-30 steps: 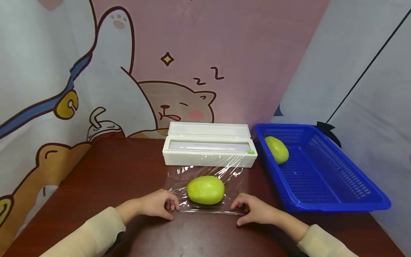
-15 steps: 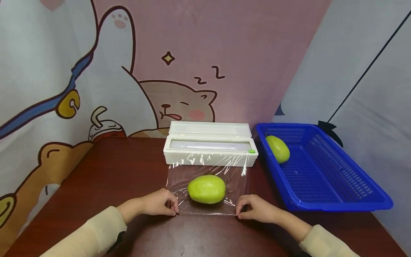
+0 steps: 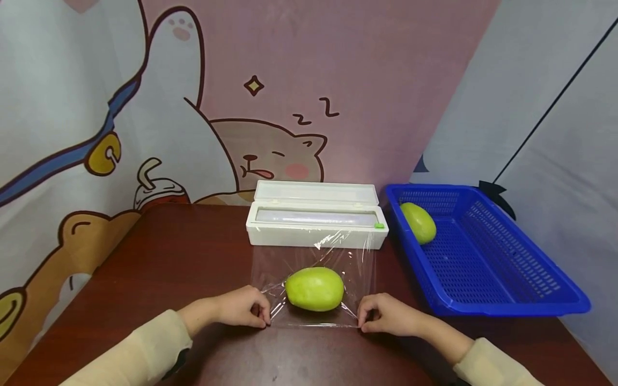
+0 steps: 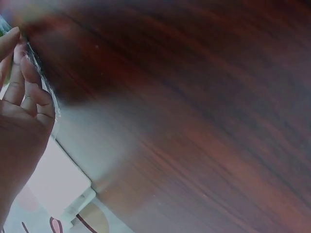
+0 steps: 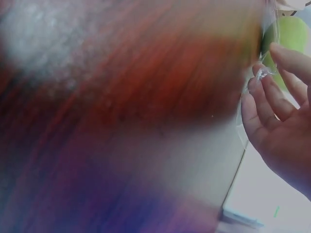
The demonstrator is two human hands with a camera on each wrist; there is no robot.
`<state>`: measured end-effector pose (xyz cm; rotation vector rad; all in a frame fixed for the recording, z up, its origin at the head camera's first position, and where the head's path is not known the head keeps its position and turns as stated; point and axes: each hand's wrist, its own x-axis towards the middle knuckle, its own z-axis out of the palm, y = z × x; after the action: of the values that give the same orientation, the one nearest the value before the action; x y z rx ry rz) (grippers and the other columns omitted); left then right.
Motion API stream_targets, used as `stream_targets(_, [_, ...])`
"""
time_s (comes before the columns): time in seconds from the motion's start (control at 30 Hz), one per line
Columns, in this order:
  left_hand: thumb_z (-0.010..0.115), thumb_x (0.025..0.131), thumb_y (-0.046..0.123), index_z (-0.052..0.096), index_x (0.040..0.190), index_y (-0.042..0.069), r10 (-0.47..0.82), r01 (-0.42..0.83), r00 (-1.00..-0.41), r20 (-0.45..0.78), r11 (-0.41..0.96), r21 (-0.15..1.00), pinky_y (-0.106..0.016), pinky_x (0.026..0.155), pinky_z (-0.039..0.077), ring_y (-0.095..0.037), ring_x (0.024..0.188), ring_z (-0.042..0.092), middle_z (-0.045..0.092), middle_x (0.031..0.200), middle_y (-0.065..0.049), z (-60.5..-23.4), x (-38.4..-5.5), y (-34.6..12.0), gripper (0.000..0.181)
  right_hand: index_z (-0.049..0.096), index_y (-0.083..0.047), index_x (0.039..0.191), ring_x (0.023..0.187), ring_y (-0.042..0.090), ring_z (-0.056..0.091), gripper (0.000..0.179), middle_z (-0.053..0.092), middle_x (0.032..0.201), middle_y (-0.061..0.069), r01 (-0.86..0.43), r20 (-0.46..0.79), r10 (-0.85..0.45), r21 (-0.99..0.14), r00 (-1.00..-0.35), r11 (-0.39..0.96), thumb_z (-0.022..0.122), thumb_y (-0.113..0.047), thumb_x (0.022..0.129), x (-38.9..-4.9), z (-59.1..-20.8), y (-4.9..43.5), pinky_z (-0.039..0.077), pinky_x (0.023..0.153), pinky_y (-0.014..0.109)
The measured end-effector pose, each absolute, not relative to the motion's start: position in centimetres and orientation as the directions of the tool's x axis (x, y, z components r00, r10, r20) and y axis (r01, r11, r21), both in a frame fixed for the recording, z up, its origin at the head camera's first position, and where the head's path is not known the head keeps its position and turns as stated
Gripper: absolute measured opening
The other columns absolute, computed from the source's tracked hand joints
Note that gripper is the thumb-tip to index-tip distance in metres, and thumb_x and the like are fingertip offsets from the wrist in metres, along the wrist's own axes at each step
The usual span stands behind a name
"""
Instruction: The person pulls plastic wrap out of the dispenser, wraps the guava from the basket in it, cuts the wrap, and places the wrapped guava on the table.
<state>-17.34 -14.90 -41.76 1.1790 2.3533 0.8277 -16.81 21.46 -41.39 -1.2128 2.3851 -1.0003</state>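
Note:
A sheet of clear plastic wrap (image 3: 309, 257) runs from a white wrap dispenser box (image 3: 314, 237) toward me across the table. On the sheet lies a green, oval, mango-like fruit (image 3: 315, 289). My left hand (image 3: 243, 306) pinches the near left corner of the wrap between thumb and fingers. At the near right corner, my right hand (image 3: 388, 315) pinches the wrap in the same manner; the right wrist view shows a crumpled bit of film at the fingertips (image 5: 265, 73). Between the two hands the near edge stretches fairly straight, just in front of the fruit.
To the right stands a blue plastic basket (image 3: 434, 284) with a second green fruit (image 3: 418, 223) against its left wall. The dispenser's lid (image 3: 316, 193) is raised, and a green slider (image 3: 379, 225) sits at its right end. A printed cloth (image 3: 376, 96) hangs behind the brown table (image 3: 193, 252).
Both hands have closed their fingertips on the wrap's near corners, the right moving slightly outward. The near edge has come a little toward me, and the fruit has shifted slightly nearer and right.

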Motion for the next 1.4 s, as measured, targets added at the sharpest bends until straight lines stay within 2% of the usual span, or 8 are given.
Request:
stream_targets(0.27, [0.072,0.077,0.008,0.070,0.076,0.013,0.800,0.667,-0.600,-0.008,0.505,0.548,-0.011,0.058,0.043,0.007,0.062,0.046,0.061,0.070,0.009,-38.7,-17.8,-14.4,0.005,0.067,-0.013,0.078,0.075,0.002,0.054,0.009,0.061,0.081,-0.004,-0.620,0.105,-0.776,-0.671,-0.622,0.407,0.069,-0.004,0.080,-16.9,-41.1,21.6,0.050,0.063,0.019])
stream_targets(0.43, [0.071,0.078,0.008,0.069,0.076,0.012,0.805,0.676,-0.593,0.012,0.490,0.550,-0.012,0.059,0.044,0.007,0.064,0.046,0.062,0.072,0.008,-38.5,-18.0,-14.6,0.005,0.066,-0.013,0.079,0.081,0.000,0.053,0.009,0.062,0.084,-0.002,-0.633,0.155,-0.743,-0.652,-0.651,0.418,0.069,-0.005,0.081,-17.2,-40.6,21.8,0.051,0.067,0.022])
stream_targets(0.67, [0.072,0.078,0.009,0.069,0.078,0.012,0.783,0.660,-0.619,0.065,0.473,0.584,-0.013,0.061,0.044,0.004,0.066,0.049,0.064,0.075,0.008,-39.0,-18.3,-15.1,0.004,0.064,-0.015,0.079,0.091,0.011,0.058,0.011,0.065,0.093,0.005,-0.638,0.222,-0.696,-0.645,-0.683,0.421,0.068,-0.005,0.082,-17.6,-40.6,21.8,0.048,0.082,0.022])
stream_targets(0.83, [0.073,0.078,0.012,0.069,0.080,0.016,0.745,0.624,-0.665,0.054,0.515,0.588,-0.016,0.065,0.047,0.002,0.070,0.051,0.063,0.078,0.010,-39.2,-18.5,-15.2,0.006,0.062,-0.014,0.081,0.090,0.008,0.058,0.014,0.066,0.092,0.007,-0.631,0.228,-0.689,-0.657,-0.688,0.412,0.067,-0.001,0.081,-17.9,-40.7,21.8,0.049,0.082,0.023])
stream_targets(1.13, [0.077,0.075,0.021,0.065,0.080,0.017,0.724,0.649,-0.684,0.085,0.551,0.525,-0.018,0.068,0.046,-0.004,0.074,0.052,0.061,0.081,0.007,-39.5,-18.6,-14.7,0.014,0.062,-0.015,0.082,0.087,0.002,0.056,0.011,0.065,0.088,0.007,-0.611,0.216,-0.678,-0.671,-0.703,0.420,0.067,-0.004,0.083,-18.1,-40.7,21.8,0.050,0.079,0.028])
stream_targets(1.2, [0.079,0.073,0.028,0.065,0.092,0.016,0.695,0.652,-0.712,0.106,0.596,0.470,-0.022,0.074,0.048,-0.008,0.083,0.054,0.062,0.091,0.006,-39.5,-18.5,-14.4,0.026,0.062,-0.015,0.082,0.087,0.001,0.055,0.011,0.065,0.088,0.007,-0.605,0.211,-0.674,-0.674,-0.708,0.424,0.067,-0.005,0.083,-18.1,-40.8,21.8,0.050,0.079,0.028])
stream_targets(1.27, [0.081,0.070,0.034,0.062,0.110,0.015,0.666,0.652,-0.733,0.139,0.630,0.422,-0.029,0.083,0.049,-0.013,0.097,0.055,0.060,0.105,0.003,-39.5,-18.4,-14.0,0.048,0.062,-0.015,0.082,0.086,0.001,0.055,0.011,0.065,0.087,0.006,-0.603,0.209,-0.674,-0.676,-0.708,0.424,0.067,-0.005,0.083,-18.1,-40.8,21.9,0.050,0.078,0.028])
stream_targets(1.4, [0.084,0.063,0.042,0.043,0.137,0.015,0.655,0.665,-0.734,0.181,0.635,0.394,-0.043,0.101,0.043,-0.023,0.122,0.047,0.047,0.133,-0.004,-39.4,-18.2,-12.3,0.088,0.062,-0.015,0.082,0.086,0.001,0.055,0.011,0.065,0.087,0.007,-0.600,0.204,-0.678,-0.682,-0.706,0.419,0.066,-0.005,0.084,-18.0,-40.7,21.9,0.049,0.077,0.027])
